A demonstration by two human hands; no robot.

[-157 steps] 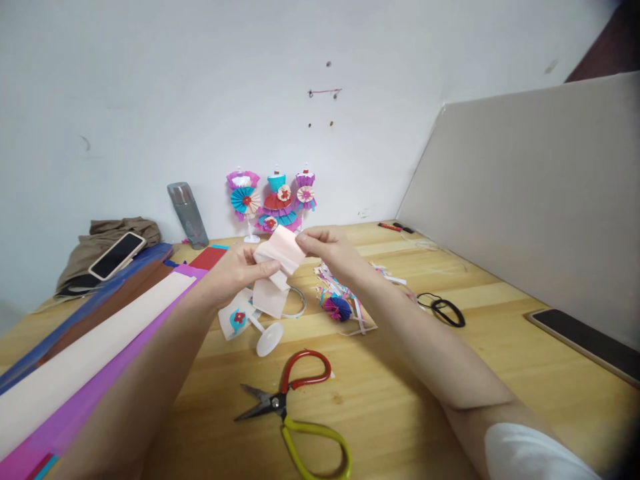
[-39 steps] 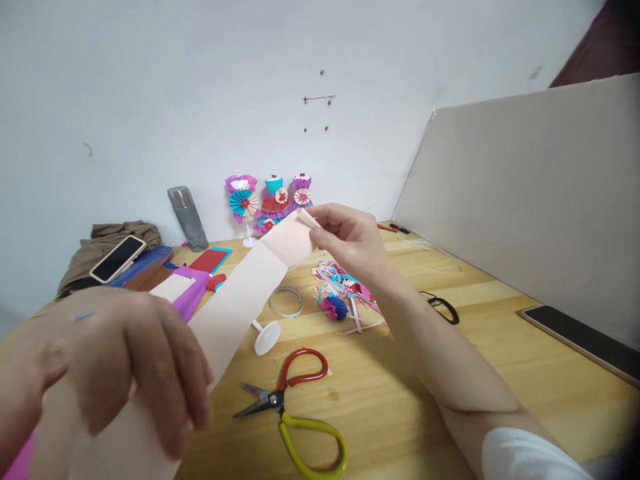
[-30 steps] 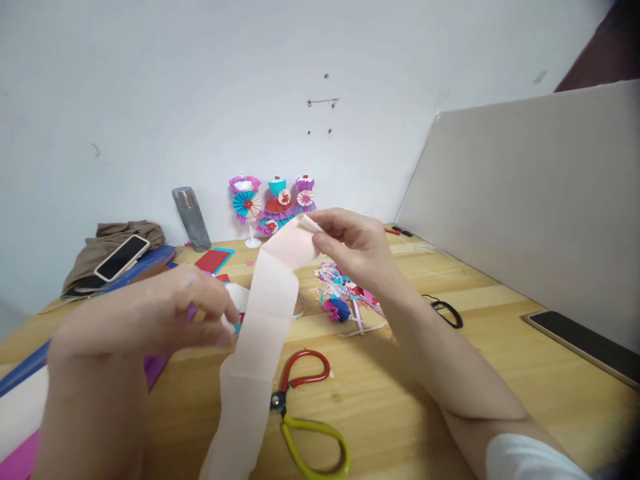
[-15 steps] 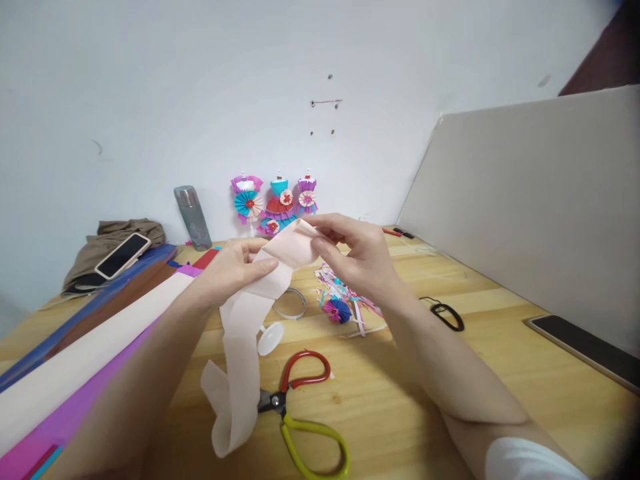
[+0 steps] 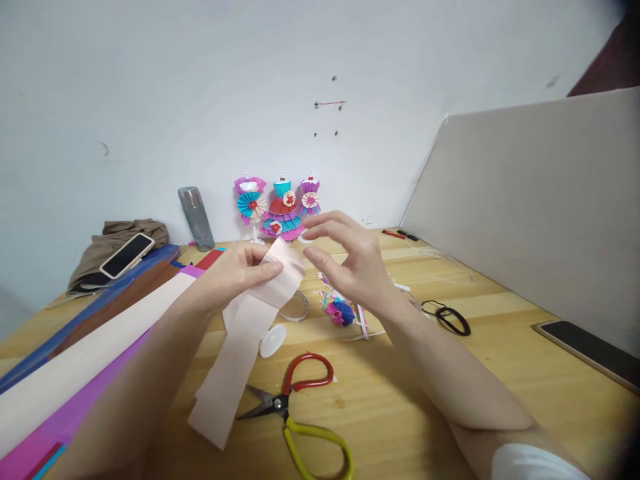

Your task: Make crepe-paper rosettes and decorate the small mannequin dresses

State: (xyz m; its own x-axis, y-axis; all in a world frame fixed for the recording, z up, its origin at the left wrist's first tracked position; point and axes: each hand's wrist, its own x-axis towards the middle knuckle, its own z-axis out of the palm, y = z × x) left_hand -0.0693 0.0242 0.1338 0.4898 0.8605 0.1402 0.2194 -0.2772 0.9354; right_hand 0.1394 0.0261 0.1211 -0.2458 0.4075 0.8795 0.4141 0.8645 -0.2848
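Note:
A long pale pink paper strip (image 5: 245,333) hangs from my left hand (image 5: 245,270), which pinches it near its upper end between thumb and fingers. Its lower end reaches down beside the scissors. To the right of the strip's top, my right hand (image 5: 345,257) is raised with fingers apart and holds nothing. Below the hands lie open scissors (image 5: 285,403) with one red and one yellow handle. A white disc (image 5: 273,341) and a ring-shaped band (image 5: 296,307) lie behind the strip, partly covered.
Three small paper-dressed stands (image 5: 283,207) stand by the wall, near a flask (image 5: 196,219). Rolled coloured papers (image 5: 100,340) and a phone on cloth (image 5: 127,255) are at left. Paper scraps and a pleated rosette (image 5: 340,311), a black cord (image 5: 453,319) and another phone (image 5: 590,350) lie rightward.
My right hand has let go of the strip's top and opened. The strip, curled and twisted before, now hangs straighter in my left hand. The scissor blades are more exposed.

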